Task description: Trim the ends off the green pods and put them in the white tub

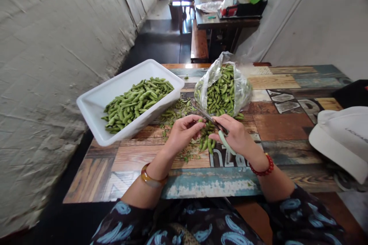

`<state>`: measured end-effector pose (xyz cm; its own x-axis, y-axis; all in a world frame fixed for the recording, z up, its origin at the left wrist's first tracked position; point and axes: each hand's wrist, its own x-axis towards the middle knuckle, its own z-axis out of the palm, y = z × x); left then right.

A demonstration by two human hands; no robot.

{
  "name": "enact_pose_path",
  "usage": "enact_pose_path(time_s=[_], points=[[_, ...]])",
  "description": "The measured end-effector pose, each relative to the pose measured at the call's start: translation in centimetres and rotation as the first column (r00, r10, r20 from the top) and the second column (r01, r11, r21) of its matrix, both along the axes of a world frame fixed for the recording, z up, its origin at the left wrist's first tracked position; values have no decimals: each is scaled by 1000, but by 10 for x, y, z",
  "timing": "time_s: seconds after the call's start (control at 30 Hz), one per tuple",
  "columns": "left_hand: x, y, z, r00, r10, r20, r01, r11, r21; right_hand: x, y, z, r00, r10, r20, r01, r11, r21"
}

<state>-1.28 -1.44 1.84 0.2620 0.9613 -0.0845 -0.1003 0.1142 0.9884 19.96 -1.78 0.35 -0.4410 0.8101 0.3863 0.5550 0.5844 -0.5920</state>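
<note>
My right hand (234,134) is closed around a pair of scissors (225,143) with pale green handles, its blades pointing up and left. Close beside the blades, my left hand (185,132) pinches a green edamame pod (200,121) between thumb and fingers. Under and between both hands lies a small pile of edamame pods (207,143) on the table. A white plastic tub (94,101) at the left holds a heap of pods. Just beyond my hands, an open clear plastic bag (240,97) is full of more pods.
Green trimmings (179,109) are scattered on the patterned wooden table (284,126) between tub and bag. A white cap (342,134) rests at the right edge. Farther back stand a bench (199,42) and another table (205,19) with a black tray. A rough wall runs along the left.
</note>
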Motion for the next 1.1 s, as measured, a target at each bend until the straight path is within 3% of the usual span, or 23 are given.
enact_pose_path(time_s=[0.17,0.3,1.1], points=[[-4,5,1,932,135,336,-85,984,-157,1,4,-4,1000,-16,-15,17,996,87],[-8,9,2,841,173,512,-40,965,-261,-3,3,-5,999,-37,0,36,984,176],[5,2,-14,803,94,589,97,954,-284,-10,-3,-14,998,-55,-3,54,983,174]])
